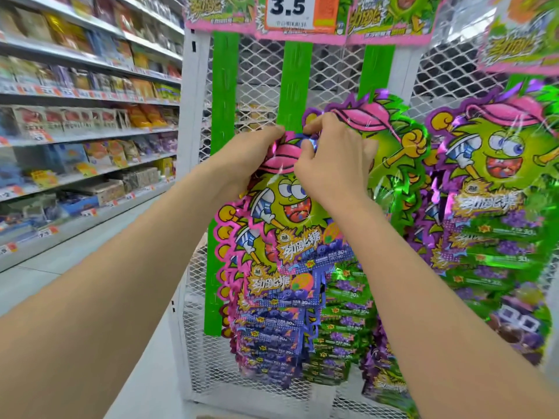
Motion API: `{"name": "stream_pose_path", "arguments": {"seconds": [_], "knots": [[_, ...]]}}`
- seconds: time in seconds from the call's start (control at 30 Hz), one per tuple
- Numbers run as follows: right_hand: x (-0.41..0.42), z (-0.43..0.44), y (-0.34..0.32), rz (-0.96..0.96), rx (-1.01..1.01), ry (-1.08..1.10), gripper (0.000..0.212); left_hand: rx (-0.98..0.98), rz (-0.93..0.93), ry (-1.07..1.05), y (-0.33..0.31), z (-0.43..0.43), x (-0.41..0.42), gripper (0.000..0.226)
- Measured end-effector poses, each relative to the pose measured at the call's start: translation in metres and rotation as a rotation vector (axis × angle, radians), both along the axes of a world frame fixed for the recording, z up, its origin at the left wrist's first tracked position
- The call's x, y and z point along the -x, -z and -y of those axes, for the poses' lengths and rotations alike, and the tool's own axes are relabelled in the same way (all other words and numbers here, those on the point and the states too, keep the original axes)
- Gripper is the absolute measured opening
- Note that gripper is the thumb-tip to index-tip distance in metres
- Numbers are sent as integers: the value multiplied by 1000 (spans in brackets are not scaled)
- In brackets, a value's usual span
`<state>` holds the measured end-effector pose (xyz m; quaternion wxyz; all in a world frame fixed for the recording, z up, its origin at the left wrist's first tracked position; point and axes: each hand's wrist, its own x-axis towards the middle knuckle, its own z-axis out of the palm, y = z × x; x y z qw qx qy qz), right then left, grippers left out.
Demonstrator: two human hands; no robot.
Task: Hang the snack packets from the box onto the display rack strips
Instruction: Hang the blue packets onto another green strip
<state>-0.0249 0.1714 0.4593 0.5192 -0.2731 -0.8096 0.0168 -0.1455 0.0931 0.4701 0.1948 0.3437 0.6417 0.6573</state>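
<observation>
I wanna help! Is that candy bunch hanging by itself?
Cannot tell: left hand and right hand pinch the bunch up top, at the green strip.

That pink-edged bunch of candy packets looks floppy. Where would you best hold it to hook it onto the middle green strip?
Grip the packet bunch at its top edge, by the pink cap, from the front, one hand each side, as the left hand and right hand pinch it. The packets hang below in a loose stack, so the top probably steers it against the green strip.
</observation>
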Motion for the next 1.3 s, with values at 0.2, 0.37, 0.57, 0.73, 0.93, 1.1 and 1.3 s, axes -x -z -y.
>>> {"name": "stream_pose_path", "arguments": {"seconds": [0.2,0.37,0.57,0.73,0.93,1.1,1.3], "knots": [[-6,-3,32,133,-6,-26,23,65,-296,-66,11,11,3,43],[-11,2,32,-47,-35,-201,21,46,-421,-131,14,17,1,34],[-20,-6,14,-149,-141,-237,23,99,-287,-90,2,17,5,41],[-8,-5,1,-104,-79,-182,22,164,-313,-102,-4,18,-1,46],[-4,-7,0,-96,-40,-190,19,102,-351,47,-4,23,-5,23],[-4,-7,6,-112,-31,-162,18,37,-240,115,-1,23,-7,15],[-3,-8,21,-67,-104,-126,17,49,-437,-6,11,24,-1,31]]}}
